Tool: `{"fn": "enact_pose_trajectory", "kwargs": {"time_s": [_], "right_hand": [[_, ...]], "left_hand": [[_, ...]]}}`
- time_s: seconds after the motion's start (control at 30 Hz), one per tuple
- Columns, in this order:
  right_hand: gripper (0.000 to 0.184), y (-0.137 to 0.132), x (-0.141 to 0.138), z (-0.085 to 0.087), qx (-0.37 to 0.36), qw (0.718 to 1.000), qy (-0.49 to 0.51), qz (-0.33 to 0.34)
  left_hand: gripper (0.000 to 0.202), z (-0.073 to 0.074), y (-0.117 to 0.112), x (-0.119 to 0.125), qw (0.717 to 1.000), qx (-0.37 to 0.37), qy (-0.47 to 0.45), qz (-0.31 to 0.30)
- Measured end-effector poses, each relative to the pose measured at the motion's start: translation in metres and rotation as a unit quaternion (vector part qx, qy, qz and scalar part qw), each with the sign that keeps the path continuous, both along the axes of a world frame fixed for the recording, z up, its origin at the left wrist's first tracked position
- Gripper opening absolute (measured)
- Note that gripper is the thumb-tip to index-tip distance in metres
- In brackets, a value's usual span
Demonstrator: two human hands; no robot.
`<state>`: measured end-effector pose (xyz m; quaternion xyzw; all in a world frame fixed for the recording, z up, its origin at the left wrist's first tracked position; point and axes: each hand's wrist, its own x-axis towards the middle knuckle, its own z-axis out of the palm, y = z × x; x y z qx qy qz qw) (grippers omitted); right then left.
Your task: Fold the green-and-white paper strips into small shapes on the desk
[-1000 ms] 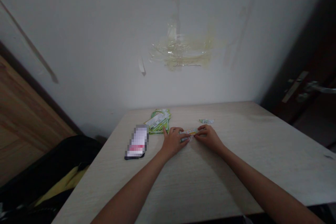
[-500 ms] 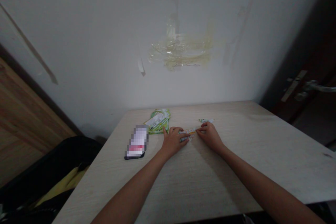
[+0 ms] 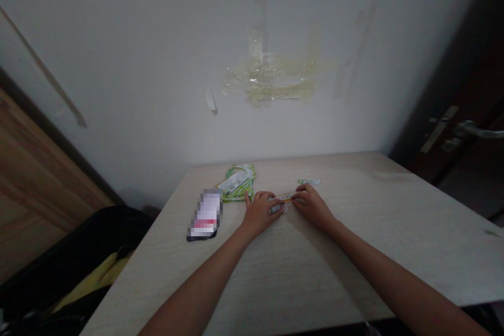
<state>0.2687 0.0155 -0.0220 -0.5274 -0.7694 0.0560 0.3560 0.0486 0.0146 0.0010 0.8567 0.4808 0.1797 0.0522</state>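
A small paper strip with yellow and pale markings point(image 3: 282, 200) lies on the light wooden table point(image 3: 299, 262). My left hand point(image 3: 260, 212) has its fingers curled onto the strip's left end. Pinched fingertips of my right hand point(image 3: 313, 206) press on its right end. A small torn wrapper scrap point(image 3: 309, 182) lies just beyond my right hand. Left of my left hand is a pile of green and white packets point(image 3: 237, 182).
A phone point(image 3: 205, 215) lies on the table's left part. A white wall with old tape marks point(image 3: 271, 76) rises behind. A dark door with a metal handle point(image 3: 468, 130) is at the right. A black and yellow bag point(image 3: 74, 268) sits low at the left.
My right hand has slid a little leftward along the strip, so less of the strip shows between the hands. My left hand has stayed put.
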Motion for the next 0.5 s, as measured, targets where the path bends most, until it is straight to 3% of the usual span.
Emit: {"fn": "enact_pose_trajectory", "kwargs": {"time_s": [0.17,0.5], "right_hand": [[0.022,-0.0032,-0.0032,0.0054,-0.027,0.995,-0.032,0.09],[0.022,-0.0056,-0.0039,0.0088,-0.022,0.994,-0.042,0.095]], "left_hand": [[0.029,-0.0008,0.0002,0.0007,1.0,0.007,-0.008,0.0],[0.032,0.0005,0.0022,-0.0032,1.0,0.005,-0.027,-0.013]]}}
